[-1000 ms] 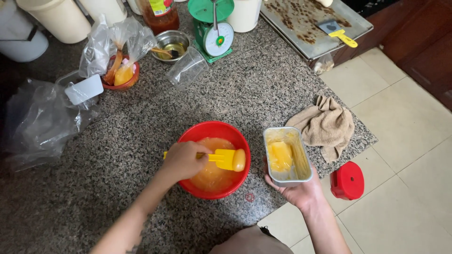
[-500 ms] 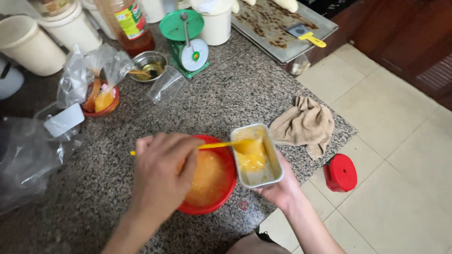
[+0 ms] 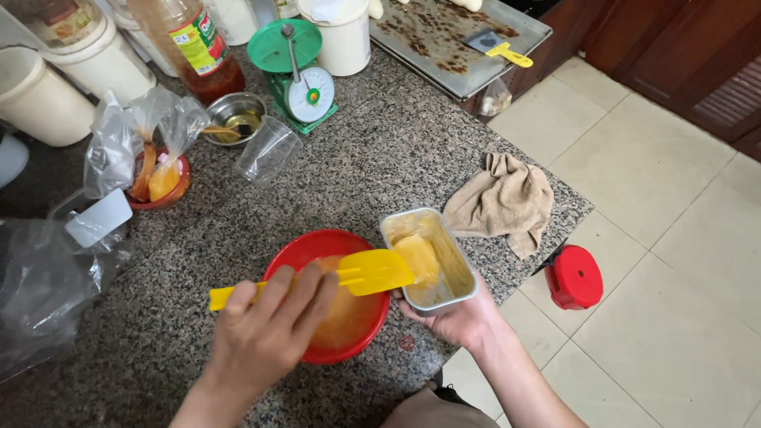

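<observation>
My left hand (image 3: 265,337) grips a yellow spatula (image 3: 361,273) by its handle, the blade held over the edge between a red bowl (image 3: 295,255) and a metal loaf tin (image 3: 464,273). Orange batter fills the bowl. My right hand (image 3: 452,319) holds the tin from below, right beside the bowl, with a lump of yellow batter inside it.
A beige cloth (image 3: 503,202) lies right of the tin on the granite counter (image 3: 357,170). Behind are a green kitchen scale (image 3: 297,75), a clear cup (image 3: 265,150), a small steel bowl (image 3: 238,115), plastic bags (image 3: 127,147), white tubs and a baking tray (image 3: 460,40). A red stool (image 3: 577,277) stands on the tiled floor.
The spatula went from the bowl into the tin, then back to the bowl's edge. The tin has been held close against the bowl.
</observation>
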